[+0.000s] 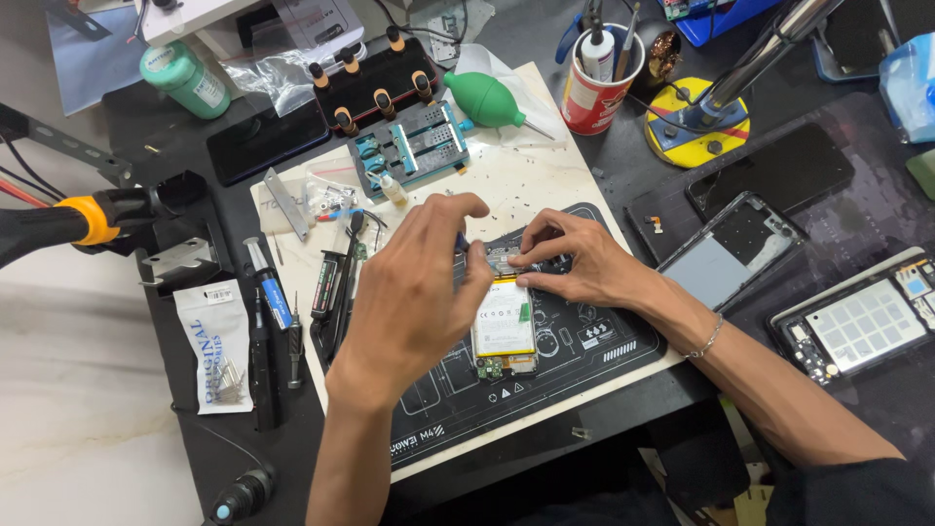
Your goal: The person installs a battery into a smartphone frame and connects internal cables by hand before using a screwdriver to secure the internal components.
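Left hand: left hand [414,282], fingers curled nearly shut around a slim dark-tipped tool [461,240], most of it hidden behind the knuckles; the tip points down at the top end of the phone.
Right hand: right hand [575,258], fingers bent and pressed flat, thumb and forefinger steadying the upper edge of the phone; it holds the phone down and lifts nothing.
Work piece: opened smartphone with its back cover off, white rectangular battery and small circuit boards exposed [504,326], lying lengthwise near the middle of the mat.
Support: dark silicone repair mat with white printed outlines [584,336] on a cream board [545,185], towards the front edge of the bench.
Step in hand: by the pose, work on the small parts at the phone's top end, above the battery.
Next move calls for: judged, a fine steady tip and firm downward hold, since the parts there are tiny.
Left of mat: black precision screwdrivers and a blue-labelled syringe [268,282].
Back edge of board: teal phone clamp fixture [409,146], green rubber air blower [487,99], red paper cup of tools [596,83].
Right end of bench: further dismantled phones [862,326].
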